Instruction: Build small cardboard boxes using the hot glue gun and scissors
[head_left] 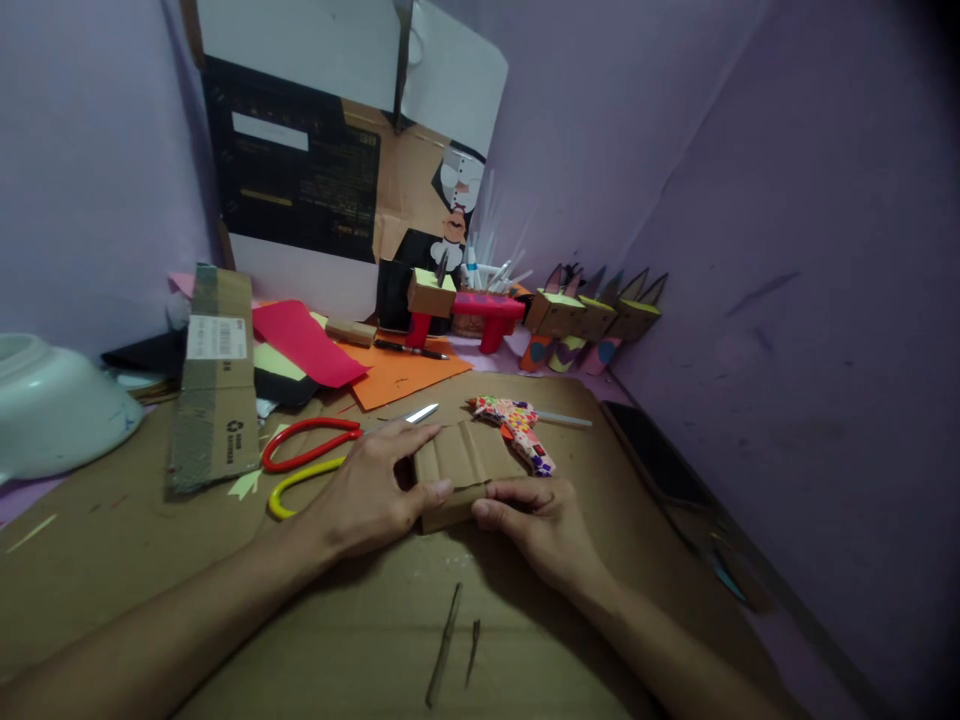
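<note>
Between my hands, low over the cardboard mat, is a small folded cardboard box (459,460) with crease lines across its top. My left hand (379,480) grips its left side, thumb along the near edge. With thumb and fingertips, my right hand (534,510) pinches the near right edge. Scissors (311,445) with one red and one yellow handle lie partly behind my left hand. Just beyond the box rests a flower-patterned glue gun (517,425) with a clear glue stick in its back. Two thin dark strips (445,645) lie on the near part of the mat.
A cardboard mat (337,640) covers the table. At the left are a white bowl (60,410) and a taped cardboard piece (217,380). Red paper (307,340), orange paper (412,370) and a pen (411,349) lie behind. Several cardboard animal figures (559,313) line the back. A dark phone-like slab (656,450) lies right.
</note>
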